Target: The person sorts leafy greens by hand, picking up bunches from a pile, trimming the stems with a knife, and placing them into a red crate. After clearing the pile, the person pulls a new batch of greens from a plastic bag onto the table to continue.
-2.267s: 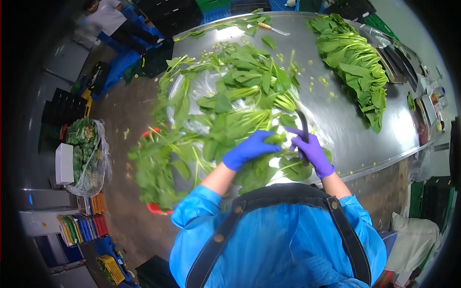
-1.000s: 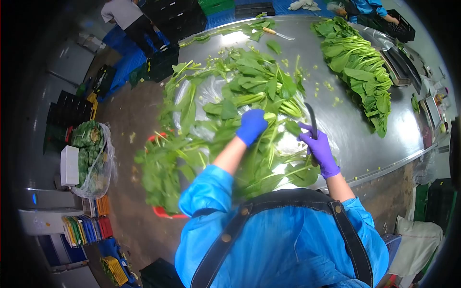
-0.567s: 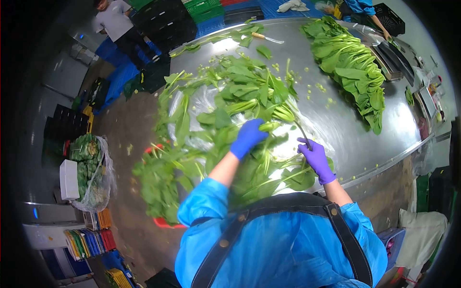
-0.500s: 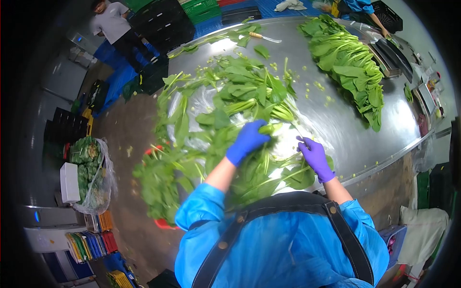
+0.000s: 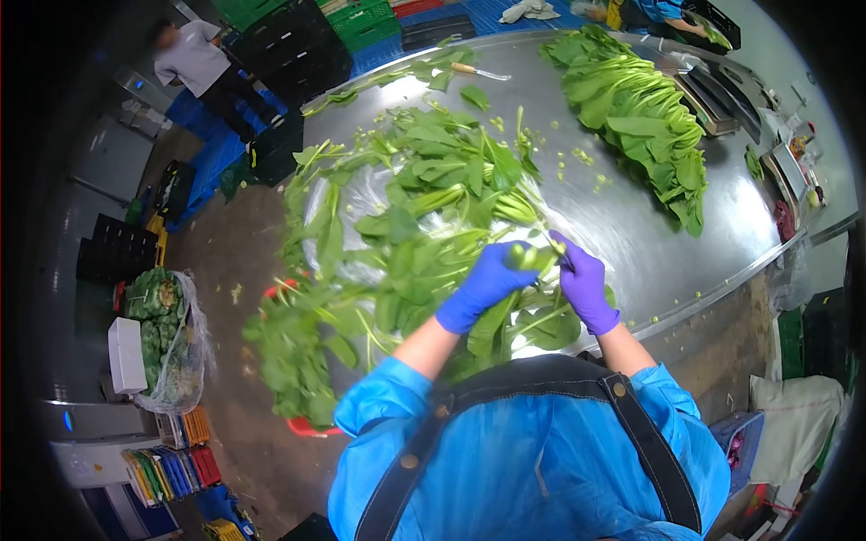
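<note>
My left hand [image 5: 492, 287], in a blue glove, is closed around the pale green stems of a leafy green [image 5: 532, 259], whose leaves trail toward me. Close beside its cut end is my right hand [image 5: 588, 290], in a purple glove, with fingers closed on what looks like a small knife [image 5: 566, 262]; most of it is hidden by the fingers. A loose heap of leafy greens [image 5: 442, 162] covers the table around and beyond my left hand, partly over clear plastic sheeting [image 5: 365, 203].
The steel table [image 5: 631, 270] carries a long row of stacked greens [image 5: 640, 122] and a wooden-handled knife [image 5: 478, 71]. A red basket [image 5: 311, 427] with greens stands at its left edge. A person [image 5: 203, 68] stands far left; another person's arm [image 5: 690, 29] is at far right.
My hands have come together: the left has moved right and slightly nearer me with the stems, meeting the right hand. The view has shifted a little. The far-right person's hand now holds greens.
</note>
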